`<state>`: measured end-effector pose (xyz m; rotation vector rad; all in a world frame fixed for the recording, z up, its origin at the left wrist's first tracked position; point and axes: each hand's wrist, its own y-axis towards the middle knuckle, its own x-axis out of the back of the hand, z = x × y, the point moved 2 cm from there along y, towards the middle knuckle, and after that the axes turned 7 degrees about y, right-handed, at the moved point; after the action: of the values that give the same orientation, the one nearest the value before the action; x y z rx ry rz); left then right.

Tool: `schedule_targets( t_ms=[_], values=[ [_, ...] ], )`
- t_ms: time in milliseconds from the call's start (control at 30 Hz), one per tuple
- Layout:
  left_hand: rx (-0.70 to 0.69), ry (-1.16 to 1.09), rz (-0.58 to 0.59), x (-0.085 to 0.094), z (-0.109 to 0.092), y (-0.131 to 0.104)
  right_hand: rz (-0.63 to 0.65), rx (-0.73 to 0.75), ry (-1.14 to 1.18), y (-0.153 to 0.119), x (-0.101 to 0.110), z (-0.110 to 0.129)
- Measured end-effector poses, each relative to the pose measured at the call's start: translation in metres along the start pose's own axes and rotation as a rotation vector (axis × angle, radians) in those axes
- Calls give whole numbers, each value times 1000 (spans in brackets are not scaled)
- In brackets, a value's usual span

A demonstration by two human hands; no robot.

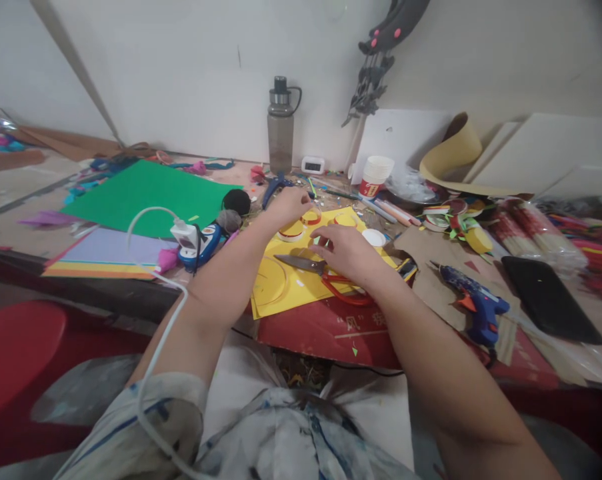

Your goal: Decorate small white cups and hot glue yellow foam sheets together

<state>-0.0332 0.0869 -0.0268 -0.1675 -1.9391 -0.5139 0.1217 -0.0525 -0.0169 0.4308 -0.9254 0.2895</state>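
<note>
Has a bright yellow paper sheet (268, 303) beneath both hands, laid over red printed cardboard (311, 327). Holds the left hand (289, 205) above the sheet's far part, with fingers curled downward near a small round red-edged ring (311, 217); cannot tell whether pinching it. Holds the right hand (348, 252) closer to the body and further right, partly open, with thumb and bent fingers loosely apart; cannot tell whether touching anything below.

Has dark-bladed scissors with red handles (303, 263) lying just under the right hand, pointed toward the left forearm, with handles partly hidden by the right wrist. Shows another shallow red-and-white ring (291, 233) just nearer than the left hand, and a flat white disc (375, 237) just beyond the right.

Has a blue hot-glue gun with an orange trigger (473, 300) to the right of the right forearm, then a flat black phone-like slab (551, 299) further out. Shows a large green sheet (151, 193) left of the left hand, near a fuzzy black ball (237, 201). Has a grey translucent bottle (281, 140) standing upright beyond the left hand, and stacked red-and-white paper cups (375, 177) beyond the right. Trails a white cable (148, 387) across the left arm, with the left forearm blocking part of the sheet's left edge.
</note>
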Motion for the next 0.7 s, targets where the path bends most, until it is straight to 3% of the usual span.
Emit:
schedule_targets(
  t_ms=[267,700],
  values=[
    [9,109,58,-2,0,-1,18,5,-12,2,-2,-1],
    [1,78,21,-9,4,1,12,32,10,0,-8,-7]
  ],
)
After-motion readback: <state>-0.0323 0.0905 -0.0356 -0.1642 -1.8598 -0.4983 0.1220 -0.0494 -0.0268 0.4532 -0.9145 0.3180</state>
